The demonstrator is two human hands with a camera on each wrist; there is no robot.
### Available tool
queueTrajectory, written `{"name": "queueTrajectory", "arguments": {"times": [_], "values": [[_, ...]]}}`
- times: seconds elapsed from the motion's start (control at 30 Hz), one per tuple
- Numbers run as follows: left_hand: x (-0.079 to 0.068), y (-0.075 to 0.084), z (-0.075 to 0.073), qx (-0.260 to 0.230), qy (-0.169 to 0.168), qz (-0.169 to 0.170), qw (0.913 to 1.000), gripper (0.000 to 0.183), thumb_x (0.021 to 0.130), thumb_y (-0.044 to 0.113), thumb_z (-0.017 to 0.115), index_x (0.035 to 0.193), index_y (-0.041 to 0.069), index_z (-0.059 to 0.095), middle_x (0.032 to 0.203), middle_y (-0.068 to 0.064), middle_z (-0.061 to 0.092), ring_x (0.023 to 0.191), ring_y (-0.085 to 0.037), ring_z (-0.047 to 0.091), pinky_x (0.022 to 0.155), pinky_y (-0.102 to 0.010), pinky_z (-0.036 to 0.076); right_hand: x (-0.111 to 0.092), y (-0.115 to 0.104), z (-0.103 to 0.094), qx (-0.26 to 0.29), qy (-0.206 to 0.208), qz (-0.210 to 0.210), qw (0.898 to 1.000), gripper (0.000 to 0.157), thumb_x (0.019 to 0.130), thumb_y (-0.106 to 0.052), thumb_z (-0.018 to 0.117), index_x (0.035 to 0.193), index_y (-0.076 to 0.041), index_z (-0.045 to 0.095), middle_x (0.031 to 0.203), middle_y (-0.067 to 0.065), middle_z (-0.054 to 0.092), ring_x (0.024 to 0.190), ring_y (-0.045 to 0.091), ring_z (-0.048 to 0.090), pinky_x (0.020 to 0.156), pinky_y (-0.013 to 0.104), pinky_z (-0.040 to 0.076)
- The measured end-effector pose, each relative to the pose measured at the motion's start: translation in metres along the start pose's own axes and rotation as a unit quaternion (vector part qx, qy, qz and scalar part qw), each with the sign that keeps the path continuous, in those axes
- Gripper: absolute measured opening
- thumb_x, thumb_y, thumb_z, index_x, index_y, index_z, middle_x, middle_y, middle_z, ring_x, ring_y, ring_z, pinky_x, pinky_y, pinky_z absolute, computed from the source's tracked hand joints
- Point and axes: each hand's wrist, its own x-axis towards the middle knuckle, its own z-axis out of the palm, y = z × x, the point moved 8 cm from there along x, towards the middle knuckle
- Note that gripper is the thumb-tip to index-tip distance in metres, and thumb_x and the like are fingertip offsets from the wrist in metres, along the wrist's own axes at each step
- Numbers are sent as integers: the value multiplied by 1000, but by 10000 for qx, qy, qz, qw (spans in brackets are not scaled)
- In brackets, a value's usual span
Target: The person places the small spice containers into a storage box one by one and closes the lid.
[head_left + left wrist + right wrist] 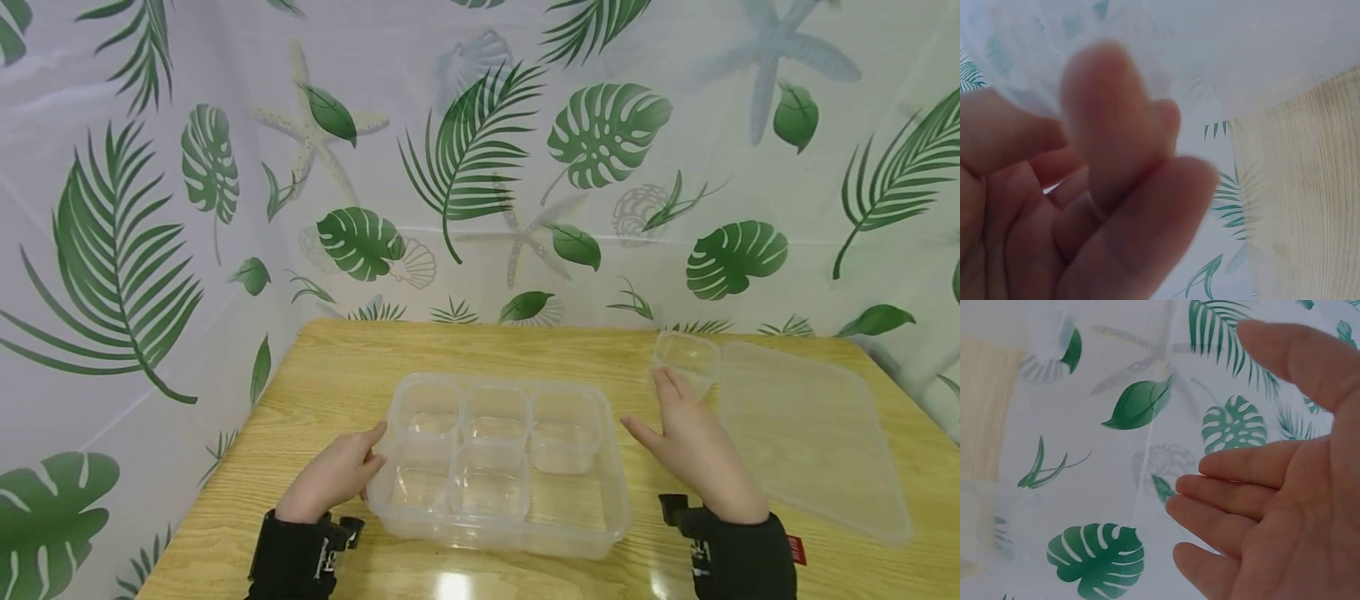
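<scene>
A clear plastic storage box (573, 533) sits on the wooden table with several small clear cups (491, 483) inside it. Its bare floor shows in the near right corner. At the box's left rim, my left hand (333, 471) holds the edge with thumb and fingers; in the left wrist view the blurred fingers (1107, 106) overlap the translucent plastic. My right hand (697, 442) reaches out over the table right of the box, thumb spread away. Its fingertips are right at a loose small clear cup (693, 354). The right wrist view shows that palm with nothing in it.
A flat translucent lid (813, 442) lies on the table (337, 358) at the right, beside the loose cup. Behind and to the left hangs a white sheet (465, 292) printed with leaves and starfish, along the table's edges.
</scene>
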Motion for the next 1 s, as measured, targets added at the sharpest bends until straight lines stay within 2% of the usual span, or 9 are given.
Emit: {"name": "queueTrajectory", "arguments": {"times": [0.27,0.6,1.0], "values": [[-1,1,0,-13,8,-2,10000,48,90,7,49,133,-7,34,59,0,50,44,-13,48,42,-24,34,5,22,4,77,153,131,9998,77,86,-27,57,131,20,16,131,40,17,121,50,17,93,57,20],[-1,2,0,-8,-38,97,9999,48,90,6,49,133,-7,34,60,-2,51,44,-12,47,43,-24,34,12,47,16,146,17,322,9994,77,86,-27,56,130,21,15,132,40,15,121,50,15,93,58,18],[-2,4,0,-20,-14,45,10000,47,90,6,49,133,-6,34,59,-1,50,43,-12,47,43,-25,35,14,74,26,158,-59,556,9983,76,86,-25,56,129,23,15,130,42,14,117,54,17,91,59,20]]}}
